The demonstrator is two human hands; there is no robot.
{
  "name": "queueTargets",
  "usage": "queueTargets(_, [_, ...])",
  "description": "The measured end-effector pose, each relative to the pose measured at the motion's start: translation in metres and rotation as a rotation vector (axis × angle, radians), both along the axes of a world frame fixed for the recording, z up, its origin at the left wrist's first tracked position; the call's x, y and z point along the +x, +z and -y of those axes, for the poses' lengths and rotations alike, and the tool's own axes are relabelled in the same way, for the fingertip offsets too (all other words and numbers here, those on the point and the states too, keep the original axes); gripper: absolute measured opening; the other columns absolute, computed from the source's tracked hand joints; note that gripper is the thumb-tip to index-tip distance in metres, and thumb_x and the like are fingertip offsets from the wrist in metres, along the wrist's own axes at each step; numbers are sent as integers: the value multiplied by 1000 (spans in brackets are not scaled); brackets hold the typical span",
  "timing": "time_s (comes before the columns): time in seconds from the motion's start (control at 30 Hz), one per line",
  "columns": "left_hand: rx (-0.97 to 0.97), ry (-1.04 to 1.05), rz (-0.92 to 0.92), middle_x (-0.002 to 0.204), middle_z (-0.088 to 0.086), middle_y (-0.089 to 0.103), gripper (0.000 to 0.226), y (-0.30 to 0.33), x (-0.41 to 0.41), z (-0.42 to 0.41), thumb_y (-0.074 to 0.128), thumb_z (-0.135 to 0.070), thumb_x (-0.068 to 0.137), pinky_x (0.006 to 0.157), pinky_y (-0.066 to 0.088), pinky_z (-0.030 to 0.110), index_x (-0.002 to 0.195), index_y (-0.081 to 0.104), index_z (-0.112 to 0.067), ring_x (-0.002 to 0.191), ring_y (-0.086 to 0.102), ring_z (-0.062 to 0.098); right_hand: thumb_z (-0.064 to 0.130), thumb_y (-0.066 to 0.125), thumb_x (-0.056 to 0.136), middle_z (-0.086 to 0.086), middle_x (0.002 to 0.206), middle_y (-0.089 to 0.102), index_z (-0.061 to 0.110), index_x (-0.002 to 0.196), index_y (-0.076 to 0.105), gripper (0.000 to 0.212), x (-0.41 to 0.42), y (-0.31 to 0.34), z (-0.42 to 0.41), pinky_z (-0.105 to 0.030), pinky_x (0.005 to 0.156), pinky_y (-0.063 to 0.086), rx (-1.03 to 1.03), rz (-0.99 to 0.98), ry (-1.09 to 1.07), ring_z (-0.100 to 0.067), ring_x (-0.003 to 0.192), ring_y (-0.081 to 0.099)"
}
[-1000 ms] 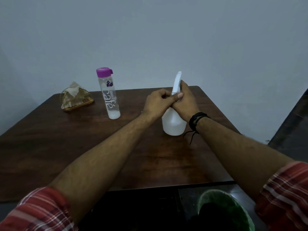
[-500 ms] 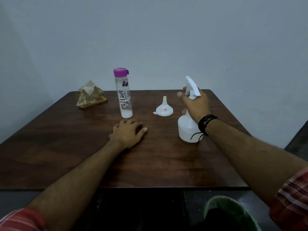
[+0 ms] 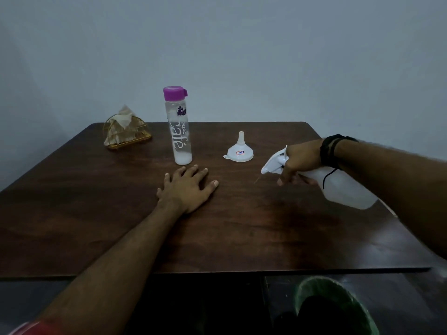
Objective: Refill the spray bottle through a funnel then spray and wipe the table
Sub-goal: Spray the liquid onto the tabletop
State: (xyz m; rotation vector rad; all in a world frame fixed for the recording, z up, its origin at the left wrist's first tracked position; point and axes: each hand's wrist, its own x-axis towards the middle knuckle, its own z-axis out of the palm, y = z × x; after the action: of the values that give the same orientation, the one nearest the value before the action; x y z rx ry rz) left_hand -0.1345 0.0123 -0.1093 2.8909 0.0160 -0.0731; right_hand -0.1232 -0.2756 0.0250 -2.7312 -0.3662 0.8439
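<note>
Spray bottle (image 3: 343, 187) lay tilted in the right hand's (image 3: 300, 160) grip, nozzle toward the left hand (image 3: 187, 187), flat, fingers spread on table (image 3: 242, 233).

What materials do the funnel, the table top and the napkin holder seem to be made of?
The funnel looks like white, slightly translucent plastic with a smooth moulded rim. The table top seems dark wood or wood veneer: visible grain, glossy sheen. The napkin holder appears to be thin gold-coloured metal wire, though coated plastic is possible.

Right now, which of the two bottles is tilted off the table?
The white spray bottle, gripped by the right hand; the purple-capped water bottle stands upright.
</note>
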Motion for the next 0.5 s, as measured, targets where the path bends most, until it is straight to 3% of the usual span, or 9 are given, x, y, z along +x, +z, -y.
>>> queueTargets(0.03, [3,0,-1,166,-19,12,84,0,0,0,13,-91,77,118,11,65,151,23,-53,154,5,18,22,76,88,-12,72,67,26,85,77,5,0,1,-1,-31,58,52,-2,-14,-1,-22,45,58])
queueTargets(0.13, [4,-2,0,166,-19,12,84,0,2,-1,13,-91,78,118,11,66,151,23,-52,154,5,18,23,75,90,-17,80,71,41,60,74,35,0,3,-6,-37,67,53,2,-28,42,-21,45,59])
queueTargets(0.23, [10,-10,9,166,-18,12,85,0,2,-2,13,-91,77,118,11,66,152,23,-52,154,5,18,26,75,90,-20,96,76,33,73,70,20,0,5,-11,-38,69,54,-31,-33,51,-19,46,61])
queueTargets(0.4, [11,-13,13,166,-18,12,83,0,1,-2,14,-90,79,119,10,65,152,24,-51,154,6,18,25,76,89,-8,68,69,11,82,71,17,5,6,-13,-30,57,53,-162,-50,26,-17,42,59])
queueTargets(0.5, [8,-12,12,166,-18,13,83,0,3,-2,14,-91,78,118,11,65,151,23,-52,154,6,18,29,78,87,-10,78,73,10,92,71,20,7,9,-14,-32,59,55,-142,-63,3,-18,45,61])
